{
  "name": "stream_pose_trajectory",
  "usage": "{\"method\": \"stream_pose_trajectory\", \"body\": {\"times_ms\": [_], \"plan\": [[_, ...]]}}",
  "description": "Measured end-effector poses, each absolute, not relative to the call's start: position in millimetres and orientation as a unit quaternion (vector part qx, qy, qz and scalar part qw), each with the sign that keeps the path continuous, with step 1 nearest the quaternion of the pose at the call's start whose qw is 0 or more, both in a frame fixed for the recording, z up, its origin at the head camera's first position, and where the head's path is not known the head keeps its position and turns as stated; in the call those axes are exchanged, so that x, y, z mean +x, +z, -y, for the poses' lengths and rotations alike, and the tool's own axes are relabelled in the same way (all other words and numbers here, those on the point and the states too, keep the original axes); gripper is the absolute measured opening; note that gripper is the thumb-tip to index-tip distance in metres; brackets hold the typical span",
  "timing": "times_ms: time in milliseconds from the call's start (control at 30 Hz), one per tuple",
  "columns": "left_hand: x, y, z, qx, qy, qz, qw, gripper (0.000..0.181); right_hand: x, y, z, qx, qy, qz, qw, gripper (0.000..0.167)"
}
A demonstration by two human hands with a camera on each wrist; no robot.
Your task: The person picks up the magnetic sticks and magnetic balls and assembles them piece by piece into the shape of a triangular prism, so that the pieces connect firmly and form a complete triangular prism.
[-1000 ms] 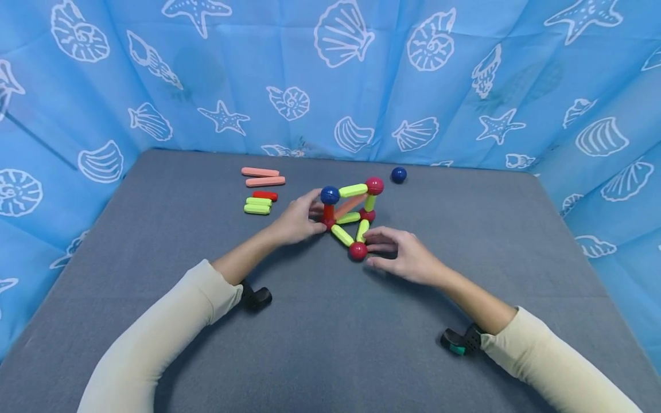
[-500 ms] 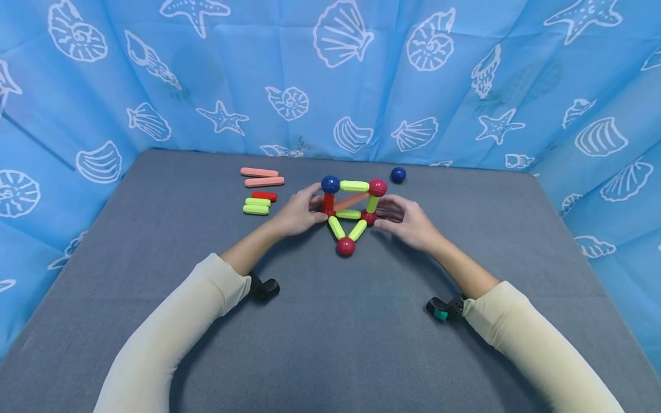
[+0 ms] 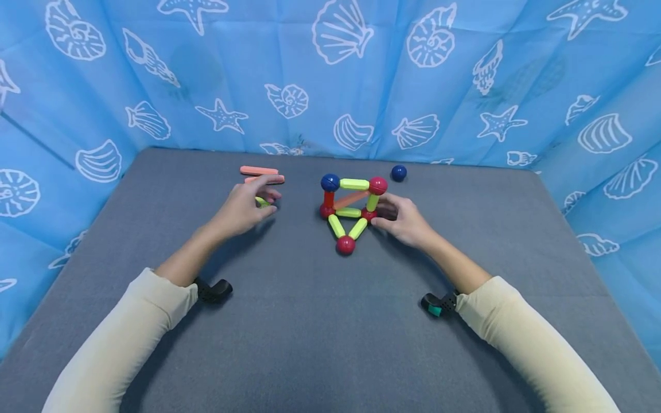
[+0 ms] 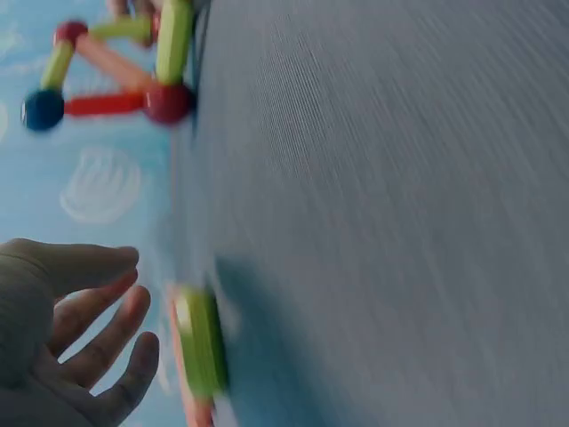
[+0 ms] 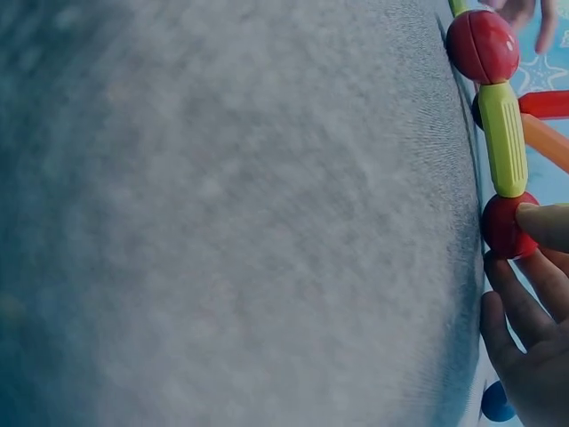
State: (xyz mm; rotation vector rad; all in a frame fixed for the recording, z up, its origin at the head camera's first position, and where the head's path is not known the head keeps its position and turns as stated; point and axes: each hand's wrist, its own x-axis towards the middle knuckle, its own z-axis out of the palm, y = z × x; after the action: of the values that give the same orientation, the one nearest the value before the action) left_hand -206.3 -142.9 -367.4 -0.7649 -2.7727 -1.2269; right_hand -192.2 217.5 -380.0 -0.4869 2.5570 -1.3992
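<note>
My left hand (image 3: 238, 211) hovers with spread fingers over the loose green sticks (image 3: 262, 202), partly covering them; in the left wrist view the hand (image 4: 84, 334) holds nothing beside a green stick (image 4: 201, 342). The built frame of balls and sticks stands on the table, with a blue ball (image 3: 330, 183) at its upper left, a red ball (image 3: 378, 185) at its upper right and a red ball (image 3: 346, 245) in front. My right hand (image 3: 407, 222) holds the frame's lower right red ball (image 3: 369, 215); the right wrist view shows the thumb against this ball (image 5: 508, 226).
Two salmon sticks (image 3: 259, 171) lie behind my left hand. A loose blue ball (image 3: 399, 173) sits near the back edge of the grey table (image 3: 330, 332). A blue shell-patterned curtain (image 3: 289, 57) hangs behind and at both sides.
The frame has turned, its front ball shifting left, and then stayed put. My left hand has left its lower left corner and moved left. My right hand went from the front ball to the lower right one.
</note>
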Motion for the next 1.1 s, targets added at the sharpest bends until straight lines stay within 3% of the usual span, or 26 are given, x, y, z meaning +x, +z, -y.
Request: {"method": "stream_pose_trajectory", "body": {"times_ms": [267,600,833,1100], "plan": [[-207,-376,185,-0.223,-0.324,0.919,-0.009,0.064,-193,-381,-216,-0.156,-0.460,-0.869,0.096,0.049],[-210,-381,193,-0.222,-0.327,0.918,-0.029,0.054,-192,-380,-217,-0.155,-0.465,-0.866,0.098,0.051],[-204,-379,176,-0.237,-0.365,0.899,-0.044,0.055,-192,-379,-216,-0.156,-0.467,-0.865,0.097,0.051],[-181,-371,117,-0.291,-0.510,0.807,-0.067,0.059,-192,-380,-217,-0.153,-0.465,-0.866,0.099,0.050]]}}
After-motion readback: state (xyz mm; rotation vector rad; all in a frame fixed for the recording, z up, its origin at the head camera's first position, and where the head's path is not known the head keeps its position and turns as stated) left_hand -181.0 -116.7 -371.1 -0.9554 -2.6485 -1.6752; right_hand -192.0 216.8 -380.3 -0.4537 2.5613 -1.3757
